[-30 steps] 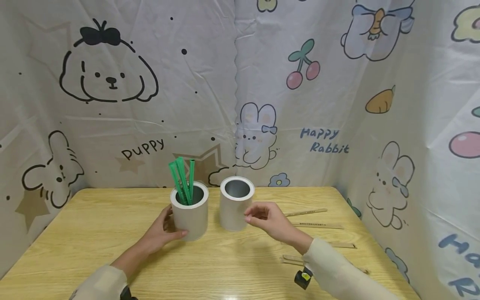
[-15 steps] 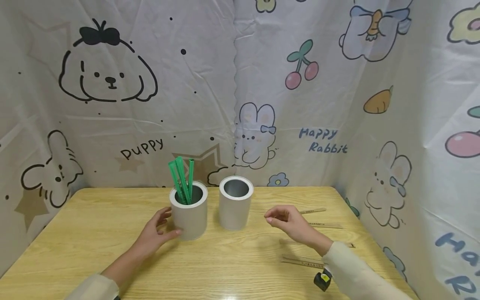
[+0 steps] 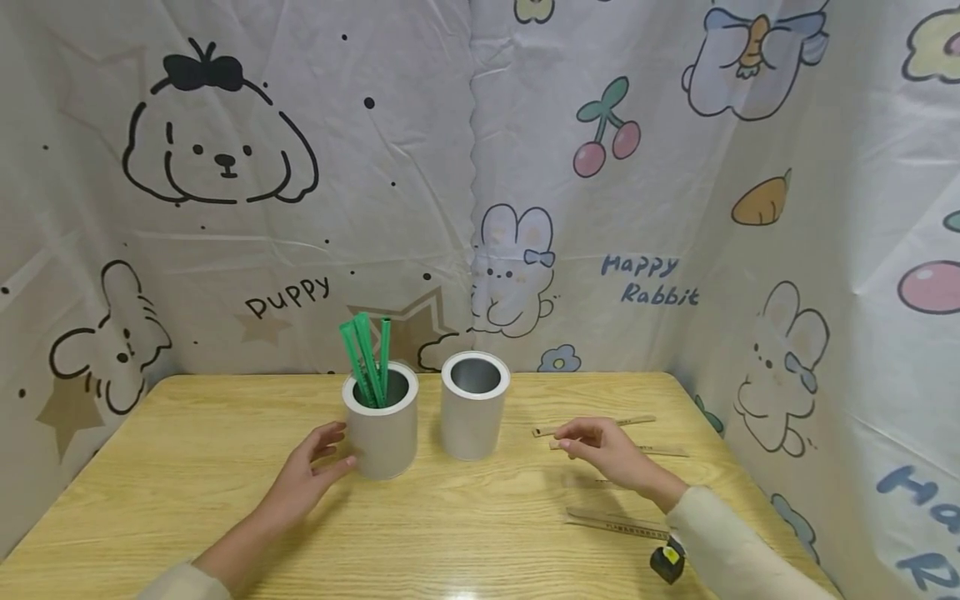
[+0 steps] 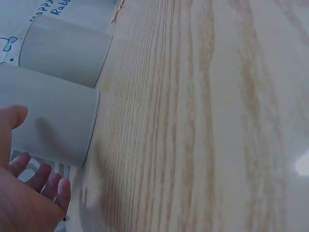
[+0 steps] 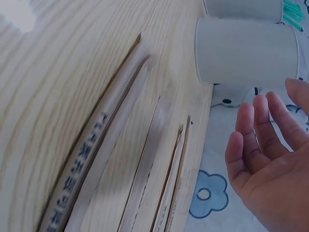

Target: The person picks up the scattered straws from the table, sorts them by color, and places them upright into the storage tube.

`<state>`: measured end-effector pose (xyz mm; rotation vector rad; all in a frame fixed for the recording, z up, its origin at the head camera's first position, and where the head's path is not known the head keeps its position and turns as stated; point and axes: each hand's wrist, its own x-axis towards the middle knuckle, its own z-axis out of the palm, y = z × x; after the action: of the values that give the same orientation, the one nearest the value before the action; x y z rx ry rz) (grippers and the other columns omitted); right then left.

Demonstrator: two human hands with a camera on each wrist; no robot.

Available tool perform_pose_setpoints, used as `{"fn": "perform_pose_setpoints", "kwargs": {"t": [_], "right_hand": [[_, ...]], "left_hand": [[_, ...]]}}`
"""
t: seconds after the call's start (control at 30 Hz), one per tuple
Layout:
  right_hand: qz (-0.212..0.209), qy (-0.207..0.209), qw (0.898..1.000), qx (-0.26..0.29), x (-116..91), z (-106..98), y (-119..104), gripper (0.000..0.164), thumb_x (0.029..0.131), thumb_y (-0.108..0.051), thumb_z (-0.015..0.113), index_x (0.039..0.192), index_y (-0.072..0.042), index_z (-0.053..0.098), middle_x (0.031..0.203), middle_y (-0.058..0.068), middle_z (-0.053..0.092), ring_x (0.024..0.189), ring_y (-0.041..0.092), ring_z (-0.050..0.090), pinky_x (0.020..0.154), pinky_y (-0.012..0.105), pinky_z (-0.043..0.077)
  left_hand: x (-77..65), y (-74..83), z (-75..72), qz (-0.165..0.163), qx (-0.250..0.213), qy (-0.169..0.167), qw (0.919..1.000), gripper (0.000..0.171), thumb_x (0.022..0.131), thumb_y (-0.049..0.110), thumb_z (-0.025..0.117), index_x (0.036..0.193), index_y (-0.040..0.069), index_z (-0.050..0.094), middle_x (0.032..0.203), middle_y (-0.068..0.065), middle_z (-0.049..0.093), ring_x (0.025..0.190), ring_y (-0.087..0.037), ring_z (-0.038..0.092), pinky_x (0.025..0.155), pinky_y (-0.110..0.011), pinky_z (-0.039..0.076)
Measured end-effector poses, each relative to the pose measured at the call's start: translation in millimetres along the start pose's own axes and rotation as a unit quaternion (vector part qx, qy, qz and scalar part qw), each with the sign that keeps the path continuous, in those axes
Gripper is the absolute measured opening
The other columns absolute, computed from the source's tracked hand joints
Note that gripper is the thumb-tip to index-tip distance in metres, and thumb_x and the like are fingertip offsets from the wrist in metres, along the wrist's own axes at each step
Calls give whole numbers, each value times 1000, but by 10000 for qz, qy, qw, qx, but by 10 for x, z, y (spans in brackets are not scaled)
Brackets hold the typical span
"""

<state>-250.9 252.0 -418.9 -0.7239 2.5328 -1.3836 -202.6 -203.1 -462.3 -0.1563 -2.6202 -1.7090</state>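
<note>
A light grey cylinder cup (image 3: 384,442) with a white rim holds several green straws (image 3: 363,354). To its right stands a second such cup (image 3: 471,429), its visible inside bare. My left hand (image 3: 309,467) is beside the straw cup's left side, fingers loosely bent and thumb apart, as the left wrist view also shows next to the cup wall (image 4: 48,116). My right hand (image 3: 611,454) hovers over slim brown paper-wrapped sticks (image 3: 622,525), fingertips near the end of one. In the right wrist view, the right hand (image 5: 270,159) has spread, relaxed fingers with nothing between them.
Several wrapped sticks, some with printed lettering (image 5: 79,174), lie roughly side by side at the table's right. A small black device (image 3: 666,562) with a yellow mark sits at the right sleeve. A patterned cloth (image 3: 405,167) hangs behind the wooden table (image 3: 450,542).
My right hand has moved right, from beside the second cup to over the wrapped sticks. My left hand has drawn slightly back and left from the straw cup.
</note>
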Motion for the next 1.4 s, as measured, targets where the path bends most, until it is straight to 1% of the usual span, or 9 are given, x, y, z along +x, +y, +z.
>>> {"fn": "perform_pose_setpoints", "kwargs": {"t": [0.33,0.53,0.67,0.8,0.93,1.03,1.17,1.3,1.4], "right_hand": [[170,98,9995,-266,-64,-105,138,35,104,-20,58,124,9,63,121,28,66,93,19,68,84,37,58],[156,163,9995,-223,-96,-189,208,35,104,-17,58,125,10,62,124,32,64,93,19,68,83,36,59],[176,133,9996,-202,-106,-232,230,35,103,-16,58,126,11,62,128,31,62,93,17,67,83,35,59],[185,103,9994,-265,-102,-253,257,34,103,-15,58,125,12,62,126,31,63,94,18,68,83,34,59],[202,125,9987,-449,-81,-291,296,34,103,-15,58,125,10,63,125,31,64,99,26,69,84,32,59],[228,173,9979,-586,-68,-345,334,34,103,-17,58,125,9,64,125,30,65,100,26,69,83,28,58],[298,289,9958,-816,-48,-413,395,33,103,-17,59,124,8,65,120,27,68,98,18,67,81,23,55],[432,366,9938,-961,-13,-462,464,32,102,-17,60,122,7,66,115,23,70,96,16,65,79,24,54],[549,406,9934,-917,21,-488,534,31,101,-15,61,122,6,66,117,23,70,98,20,65,79,26,54]], "left_hand": [[-107,45,19,91,65,119,9999,56,101,19,62,147,-3,40,151,-27,44,136,-48,46,107,-64,44],[-142,87,47,160,7,116,9998,50,101,19,61,145,-2,45,148,-25,49,133,-45,50,104,-59,48],[-160,117,64,221,-30,122,9997,47,101,16,61,142,-3,48,144,-24,53,128,-39,55,101,-42,53],[-179,134,86,200,-173,101,9996,42,100,13,62,138,-3,52,141,-22,57,117,-20,60,92,-22,52],[-204,145,145,341,-433,17,9985,38,100,10,61,134,-4,55,137,-23,60,109,-7,60,89,-18,52],[-212,187,215,346,-554,-135,9978,37,100,9,61,134,-5,55,134,-24,61,112,-13,62,89,-18,53],[-190,259,333,337,-622,-396,9967,40,101,10,60,137,-4,54,137,-25,60,123,-31,61,92,-22,53],[-146,319,489,390,-517,-681,9956,51,101,15,60,147,-1,45,146,-27,53,133,-42,54,102,-43,53],[-112,354,633,292,-466,-827,9951,61,101,18,61,155,3,35,154,-26,44,139,-45,47,108,-57,47]]}}
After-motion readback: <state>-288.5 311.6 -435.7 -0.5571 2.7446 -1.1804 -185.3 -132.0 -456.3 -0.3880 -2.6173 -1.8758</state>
